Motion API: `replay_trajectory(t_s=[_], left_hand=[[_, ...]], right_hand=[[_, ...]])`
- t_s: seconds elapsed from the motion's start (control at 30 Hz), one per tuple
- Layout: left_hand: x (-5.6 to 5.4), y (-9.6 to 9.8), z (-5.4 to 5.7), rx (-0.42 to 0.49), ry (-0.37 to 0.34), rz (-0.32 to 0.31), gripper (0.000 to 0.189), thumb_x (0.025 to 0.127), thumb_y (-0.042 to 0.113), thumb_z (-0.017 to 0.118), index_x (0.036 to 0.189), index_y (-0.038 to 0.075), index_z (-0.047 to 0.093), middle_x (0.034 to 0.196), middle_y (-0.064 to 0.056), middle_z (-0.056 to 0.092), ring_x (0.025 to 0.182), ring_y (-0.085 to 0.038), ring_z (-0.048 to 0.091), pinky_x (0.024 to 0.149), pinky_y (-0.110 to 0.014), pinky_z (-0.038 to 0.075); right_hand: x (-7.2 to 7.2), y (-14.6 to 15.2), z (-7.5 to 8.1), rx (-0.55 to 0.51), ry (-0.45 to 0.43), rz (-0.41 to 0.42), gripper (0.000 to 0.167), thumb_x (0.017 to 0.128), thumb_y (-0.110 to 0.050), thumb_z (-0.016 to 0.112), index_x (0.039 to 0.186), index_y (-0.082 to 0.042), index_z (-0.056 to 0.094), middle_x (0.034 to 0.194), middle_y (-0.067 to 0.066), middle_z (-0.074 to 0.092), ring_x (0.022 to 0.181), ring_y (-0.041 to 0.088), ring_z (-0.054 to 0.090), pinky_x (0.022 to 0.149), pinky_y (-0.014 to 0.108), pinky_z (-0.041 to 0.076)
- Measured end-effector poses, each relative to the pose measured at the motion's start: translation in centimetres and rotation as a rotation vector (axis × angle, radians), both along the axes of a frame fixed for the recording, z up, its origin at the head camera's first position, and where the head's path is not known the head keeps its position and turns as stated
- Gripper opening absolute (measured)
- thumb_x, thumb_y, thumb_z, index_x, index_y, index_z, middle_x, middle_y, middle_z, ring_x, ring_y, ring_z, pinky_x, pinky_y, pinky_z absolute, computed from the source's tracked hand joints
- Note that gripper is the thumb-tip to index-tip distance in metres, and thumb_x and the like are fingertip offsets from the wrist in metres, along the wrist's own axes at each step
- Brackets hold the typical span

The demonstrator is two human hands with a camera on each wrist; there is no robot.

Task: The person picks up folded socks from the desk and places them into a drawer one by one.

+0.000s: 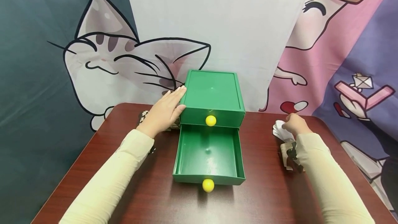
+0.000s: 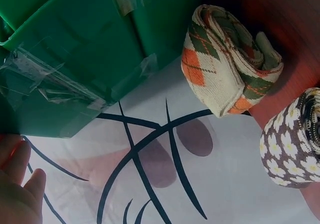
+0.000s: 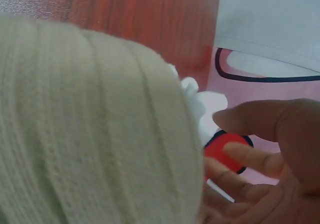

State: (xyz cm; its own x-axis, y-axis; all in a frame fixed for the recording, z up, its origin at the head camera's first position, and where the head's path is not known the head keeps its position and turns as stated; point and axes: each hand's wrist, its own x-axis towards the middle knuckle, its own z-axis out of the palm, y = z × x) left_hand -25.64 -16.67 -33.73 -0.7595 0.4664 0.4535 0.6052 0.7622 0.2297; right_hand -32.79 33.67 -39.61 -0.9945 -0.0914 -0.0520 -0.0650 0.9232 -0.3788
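Note:
My left hand (image 1: 163, 110) lies with extended fingers along the left side of a green two-drawer box (image 1: 214, 89). Its lower drawer (image 1: 209, 151) is pulled out and shows a bare floor; the upper one is closed. At the right, my right hand (image 1: 296, 124) is over a white, soft, crumpled bundle (image 1: 283, 132). In the right wrist view its thumb (image 3: 240, 118) overlaps the bundle's edge, with the other fingers spread apart below. Close to that camera, a ribbed beige knit (image 3: 100, 124) hides part of the bundle.
Left of the box lie a rolled argyle sock (image 2: 212, 74) and a rolled daisy-patterned sock (image 2: 287, 149). A beige roll (image 1: 285, 155) sits under my right wrist. Yellow knobs (image 1: 210, 120) stick out from both drawers. A printed curtain (image 1: 217, 20) hangs behind the brown table (image 1: 261, 189).

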Motion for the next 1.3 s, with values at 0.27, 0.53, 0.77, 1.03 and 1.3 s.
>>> replay_trajectory(t_s=[0.27, 0.53, 0.77, 1.03, 1.3], left_hand=[[0.0, 0.0, 0.0, 0.005, 0.005, -0.004, 0.059, 0.109, 0.029, 0.047, 0.158, 0.002, 0.031, 0.162, -0.013, 0.034, 0.151, -0.028, 0.031, 0.126, -0.044, 0.017], [0.1, 0.0, 0.0, 0.009, 0.003, -0.007, 0.065, 0.111, 0.046, 0.032, 0.159, 0.002, 0.031, 0.163, -0.012, 0.033, 0.151, -0.027, 0.03, 0.126, -0.043, 0.016], [0.1, 0.0, -0.1, 0.015, 0.008, -0.007, 0.087, 0.103, 0.065, 0.009, 0.158, 0.002, 0.032, 0.163, -0.013, 0.033, 0.15, -0.029, 0.031, 0.126, -0.045, 0.017], [0.0, 0.0, -0.2, 0.018, 0.019, -0.014, 0.084, 0.105, 0.063, 0.012, 0.158, 0.001, 0.032, 0.162, -0.013, 0.034, 0.15, -0.029, 0.032, 0.125, -0.045, 0.018], [-0.1, 0.0, -0.3, 0.012, 0.023, -0.011, 0.084, 0.105, 0.063, 0.012, 0.158, 0.001, 0.032, 0.162, -0.014, 0.035, 0.15, -0.029, 0.031, 0.126, -0.044, 0.017]], right_hand=[[-0.1, 0.1, -0.9, 0.052, -0.142, -0.036, 0.031, 0.08, -0.018, 0.069, 0.084, 0.012, 0.061, 0.084, 0.026, 0.063, 0.08, 0.039, 0.056, 0.078, 0.05, 0.05], [-0.1, 0.0, -1.8, 0.018, -0.14, -0.077, 0.039, 0.08, -0.023, 0.075, 0.086, 0.012, 0.061, 0.08, 0.022, 0.061, 0.076, 0.034, 0.054, 0.07, 0.042, 0.048], [0.2, -0.5, -2.0, -0.063, -0.18, -0.13, 0.041, 0.079, -0.029, 0.08, 0.085, 0.008, 0.063, 0.076, 0.015, 0.059, 0.075, 0.03, 0.056, 0.063, 0.033, 0.047], [0.5, -0.9, -2.0, -0.109, -0.174, -0.112, 0.034, 0.08, -0.026, 0.078, 0.081, 0.006, 0.066, 0.073, 0.01, 0.061, 0.074, 0.027, 0.056, 0.061, 0.032, 0.047], [0.8, -1.1, -1.9, -0.171, -0.106, -0.074, 0.042, 0.083, -0.024, 0.076, 0.097, 0.015, 0.069, 0.075, 0.011, 0.066, 0.071, 0.023, 0.058, 0.055, 0.03, 0.05]])
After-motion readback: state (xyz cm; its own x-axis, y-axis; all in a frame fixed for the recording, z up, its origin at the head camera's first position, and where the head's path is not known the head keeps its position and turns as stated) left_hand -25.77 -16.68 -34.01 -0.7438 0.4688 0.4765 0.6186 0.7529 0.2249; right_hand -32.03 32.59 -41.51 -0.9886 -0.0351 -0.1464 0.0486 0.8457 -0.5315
